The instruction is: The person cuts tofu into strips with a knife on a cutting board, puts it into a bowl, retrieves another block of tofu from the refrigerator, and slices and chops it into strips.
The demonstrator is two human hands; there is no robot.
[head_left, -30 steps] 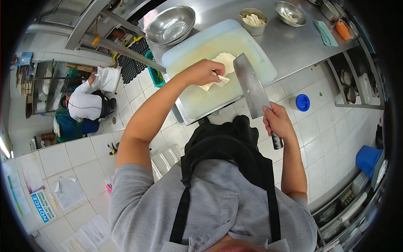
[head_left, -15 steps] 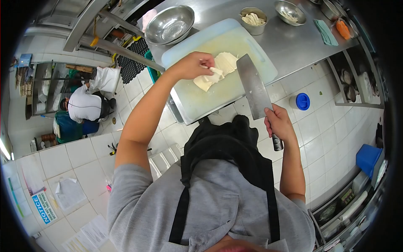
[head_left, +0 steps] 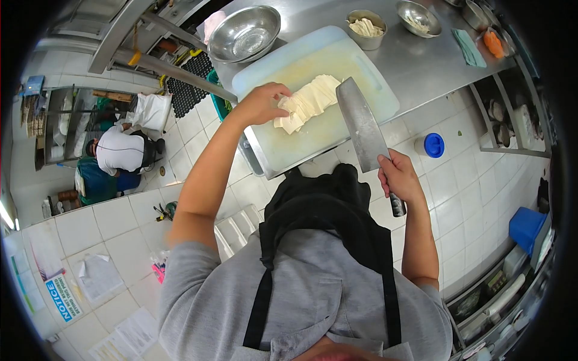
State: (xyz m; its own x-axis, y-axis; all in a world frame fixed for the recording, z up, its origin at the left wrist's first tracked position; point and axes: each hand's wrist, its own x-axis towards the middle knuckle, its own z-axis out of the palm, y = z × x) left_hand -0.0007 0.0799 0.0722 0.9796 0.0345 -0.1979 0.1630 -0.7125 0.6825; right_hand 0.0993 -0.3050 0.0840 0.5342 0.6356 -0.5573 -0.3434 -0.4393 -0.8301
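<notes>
A row of overlapping thin, pale cream slices (head_left: pixel 311 103) lies across the white cutting board (head_left: pixel 367 78); I cannot tell what food they are. At the row's left end is my left hand (head_left: pixel 263 104), fingers and thumb apart, the tips at or against the slices. My right hand (head_left: pixel 398 175) is closed around the dark handle of a cleaver (head_left: pixel 364 127). The broad blade points up and away over the board's near edge, its tip just right of the row.
Behind the board stand a large metal bowl (head_left: pixel 244 35), a tin of pale strips (head_left: pixel 366 29) and a smaller bowl (head_left: pixel 418 19). A green cloth (head_left: pixel 468 48) lies on the steel counter (head_left: pixel 415 66). A blue-lidded container (head_left: pixel 433 145) is below; another person (head_left: pixel 122 149) bends at left.
My left hand has moved slightly left and spread its fingers, letting go of the pale slice it pinched. That slice now lies flat with the row. The cleaver has barely moved.
</notes>
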